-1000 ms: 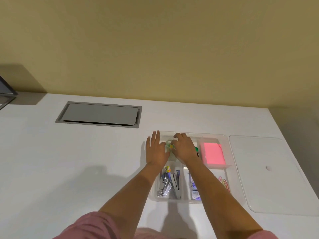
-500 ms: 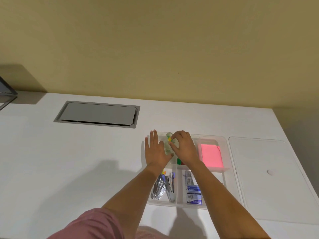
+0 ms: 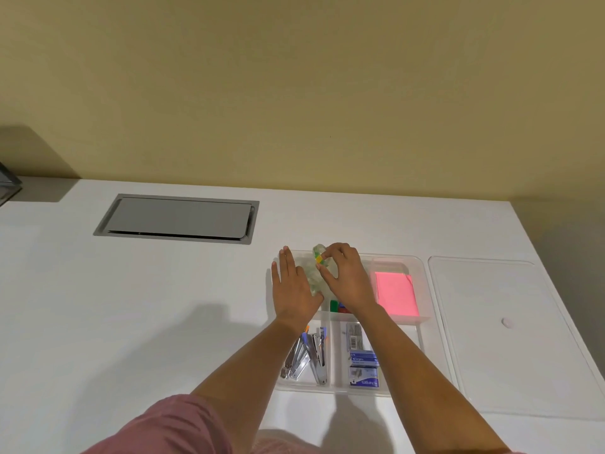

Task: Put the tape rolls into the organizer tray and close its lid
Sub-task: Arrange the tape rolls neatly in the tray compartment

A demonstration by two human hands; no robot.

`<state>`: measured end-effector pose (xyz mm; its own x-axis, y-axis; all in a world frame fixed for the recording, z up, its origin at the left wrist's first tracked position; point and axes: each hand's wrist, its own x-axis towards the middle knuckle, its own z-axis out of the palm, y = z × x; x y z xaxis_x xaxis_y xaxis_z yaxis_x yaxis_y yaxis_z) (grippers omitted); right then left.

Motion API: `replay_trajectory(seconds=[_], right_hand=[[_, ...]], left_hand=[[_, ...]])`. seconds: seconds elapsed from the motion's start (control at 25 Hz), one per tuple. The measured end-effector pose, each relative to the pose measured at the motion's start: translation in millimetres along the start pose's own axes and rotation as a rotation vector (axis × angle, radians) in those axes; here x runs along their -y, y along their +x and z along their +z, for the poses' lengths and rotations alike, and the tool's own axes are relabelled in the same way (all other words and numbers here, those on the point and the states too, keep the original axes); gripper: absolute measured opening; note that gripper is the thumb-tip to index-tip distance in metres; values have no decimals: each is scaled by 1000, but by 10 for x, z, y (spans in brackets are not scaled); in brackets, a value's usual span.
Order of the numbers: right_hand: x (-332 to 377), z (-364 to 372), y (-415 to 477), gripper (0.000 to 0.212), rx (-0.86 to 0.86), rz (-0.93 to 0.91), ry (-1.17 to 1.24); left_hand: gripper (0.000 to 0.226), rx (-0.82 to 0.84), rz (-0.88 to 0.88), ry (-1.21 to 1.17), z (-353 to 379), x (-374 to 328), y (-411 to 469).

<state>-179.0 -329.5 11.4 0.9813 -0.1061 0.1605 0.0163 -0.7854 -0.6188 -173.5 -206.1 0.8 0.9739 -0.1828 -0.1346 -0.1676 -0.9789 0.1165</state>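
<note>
A clear plastic organizer tray [image 3: 422,291] sits on the white desk. Clear tape rolls [image 3: 315,273] with a yellow-green tab stand in a row in its far left compartment. My right hand [image 3: 347,280] pinches the top of the rolls at the coloured tab. Against the left side of the rolls rests my left hand [image 3: 294,288], flat with its fingers together. The clear lid [image 3: 510,339] lies flat on the desk just right of the tray, apart from it.
The tray also holds a pink sticky-note pad [image 3: 396,296], staplers [image 3: 311,355] and staple boxes [image 3: 363,368]. A grey cable hatch [image 3: 176,219] is set into the desk at the back left. The desk's right edge runs close past the lid.
The rolls have been turned more upright between my hands, and my right fingers have shifted to their top. The view has drifted slightly.
</note>
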Motion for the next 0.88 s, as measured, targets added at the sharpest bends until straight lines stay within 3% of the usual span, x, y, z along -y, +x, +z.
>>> replay_trajectory(seconds=[0.16,0.48,0.64,0.88], right_hand=[[-6,-80,-1,17,-107,6,35],[-12,-80,-8,18,-104,16,28],[1,-77,-4,17,-101,6,34],[-22,-86,-21,19,-87,16,6]], left_hand=[[70,-42,-21,-42,-69,97,-5],[63,-108,-49,-168,-239,20,101],[48,-171,62,-16,-221,92,128],[48,-41,57,163,-148,132,173]])
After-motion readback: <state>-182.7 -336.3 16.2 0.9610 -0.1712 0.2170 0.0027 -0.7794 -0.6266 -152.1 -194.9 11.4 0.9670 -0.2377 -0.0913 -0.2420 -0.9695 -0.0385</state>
